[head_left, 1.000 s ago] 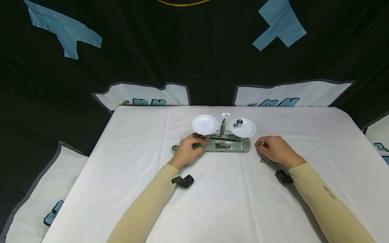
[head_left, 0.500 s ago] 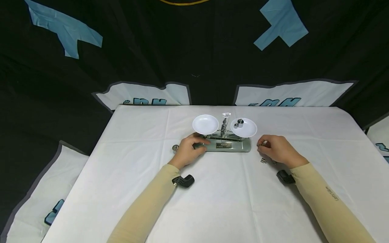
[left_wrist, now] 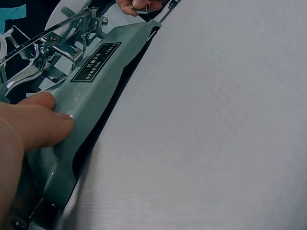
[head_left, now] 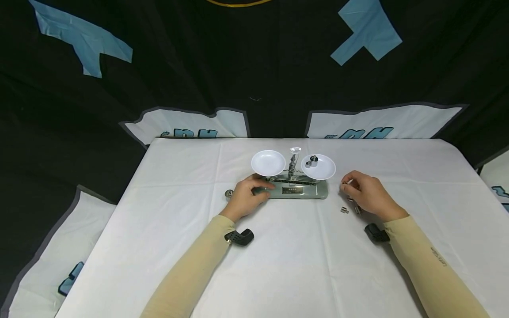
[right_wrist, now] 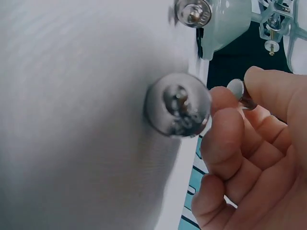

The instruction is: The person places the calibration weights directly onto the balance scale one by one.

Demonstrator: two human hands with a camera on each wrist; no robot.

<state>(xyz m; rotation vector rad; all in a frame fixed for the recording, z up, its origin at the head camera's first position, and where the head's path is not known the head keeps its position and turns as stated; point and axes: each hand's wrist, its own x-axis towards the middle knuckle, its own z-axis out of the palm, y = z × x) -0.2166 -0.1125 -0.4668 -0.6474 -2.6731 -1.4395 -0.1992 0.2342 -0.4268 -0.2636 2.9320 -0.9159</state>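
A grey-green balance scale [head_left: 306, 191] with two white pans stands toward the back of the table. My left hand [head_left: 245, 198] grips the left end of its base, thumb on the front side in the left wrist view. Two metal weights [head_left: 313, 161] sit on the right pan [head_left: 327, 168]; the left pan [head_left: 268, 163] holds nothing. Right of the scale, my right hand [head_left: 367, 194] pinches a small metal weight [right_wrist: 235, 89] between thumb and index finger. Below that hand stand a larger weight [right_wrist: 178, 106] and a smaller weight [right_wrist: 193, 13] on the cloth.
A round silver piece [head_left: 228, 193] lies left of my left hand. White cloth [head_left: 278, 260] covers the table, and a dark curtain [head_left: 254, 66] hangs behind its far edge.
My right hand has moved slightly right, away from the scale, with the small weight, uncovering more of the weights beneath it. The left hand and the scale have stayed still.
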